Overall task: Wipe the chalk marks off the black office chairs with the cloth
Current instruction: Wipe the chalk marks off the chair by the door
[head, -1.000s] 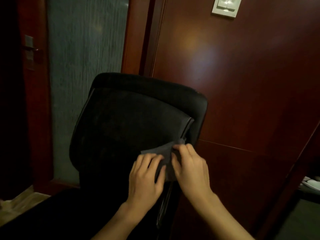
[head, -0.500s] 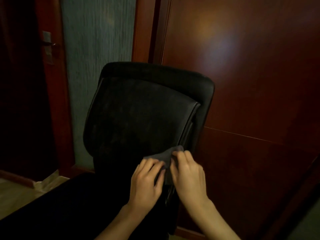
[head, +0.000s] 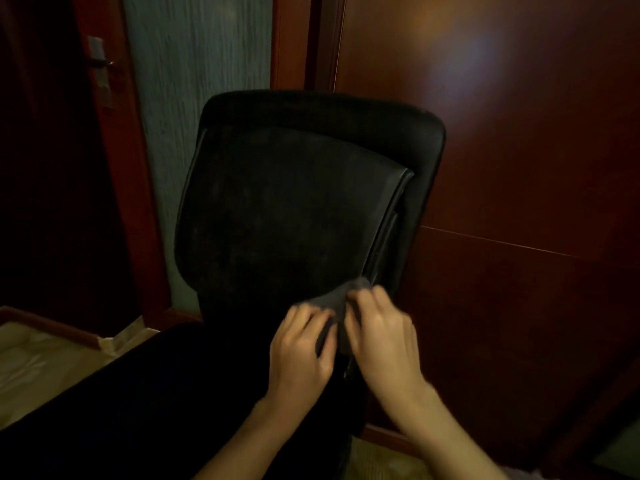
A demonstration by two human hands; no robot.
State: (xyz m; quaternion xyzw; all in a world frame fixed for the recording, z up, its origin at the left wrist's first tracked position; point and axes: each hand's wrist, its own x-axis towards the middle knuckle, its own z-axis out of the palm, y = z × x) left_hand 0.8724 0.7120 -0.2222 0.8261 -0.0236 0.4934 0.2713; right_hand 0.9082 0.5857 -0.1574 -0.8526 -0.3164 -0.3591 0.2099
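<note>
1. Black office chair (head: 298, 209): fills the centre of the view, its backrest upright and facing the camera, with a padded top band running from 11 o'clock to 1 o'clock and a lighter frame edge down its right side; the dark seat spreads toward 7 o'clock
2. Cloth (head: 334, 301): small, grey, bunched; it lies at the lower right corner of the backrest, about 5 o'clock from the backrest centre, touching the frame edge
3. Left hand (head: 299, 355): back of the hand toward the camera, fingers curled over the left part of the cloth and grasping it; the forearm enters from 6 o'clock
4. Right hand (head: 382, 344): just beside the left hand at its 3 o'clock, fingertips pinching the right part of the cloth against the chair's edge; the forearm enters from 5 o'clock. Both hands are slightly blurred
5. Chalk marks: none can be made out on the dim fabric
6. Wood panel wall (head: 519, 168): reddish brown, behind the chair from 12 to 4 o'clock
7. Textured grey-green panel (head: 201, 64): at 11 o'clock, framed in red wood
8. Door handle (head: 100, 62): at 10 o'clock on a dark door
9. Pale floor (head: 38, 358): at 8 o'clock
</note>
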